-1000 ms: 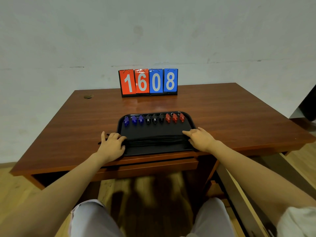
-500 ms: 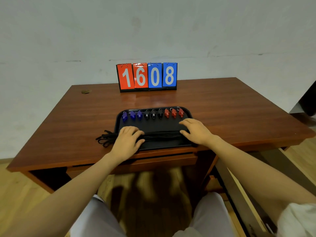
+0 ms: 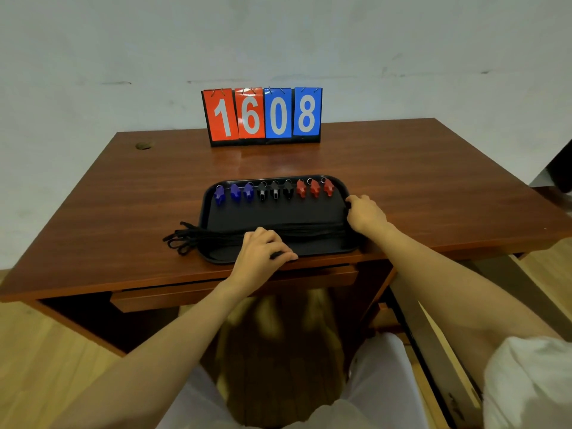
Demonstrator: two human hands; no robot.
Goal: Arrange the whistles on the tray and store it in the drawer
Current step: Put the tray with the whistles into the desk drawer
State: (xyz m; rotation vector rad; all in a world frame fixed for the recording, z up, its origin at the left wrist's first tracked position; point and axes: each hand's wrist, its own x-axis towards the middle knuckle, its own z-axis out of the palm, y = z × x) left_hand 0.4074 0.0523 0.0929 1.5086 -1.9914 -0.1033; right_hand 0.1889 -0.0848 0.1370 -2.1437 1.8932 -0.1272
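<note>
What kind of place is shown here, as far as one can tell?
Probably a sports storeroom or office, indoors: a flip scoreboard reading 1608 stands on a wooden desk by a plain wall, and a black tray holds blue, black and red whistles.

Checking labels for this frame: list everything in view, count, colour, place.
Brown wooden desk: 1, brown, centre.
Black plastic tray: 1, black, desk's near edge.
Blue whistles: 3, blue, tray's far row, left.
Black whistles: 3, black, row's middle.
Red whistles: 3, red, row's right.
Black lanyard cords: bundle, black, across tray, spilling left.
Flip scoreboard: 1, red and blue, reads 1608, desk's back.
Drawer: 1, brown, under desk.
Left hand: 1, curled over cords, tray's near edge.
Right hand: 1, grips tray's right rim.
</note>
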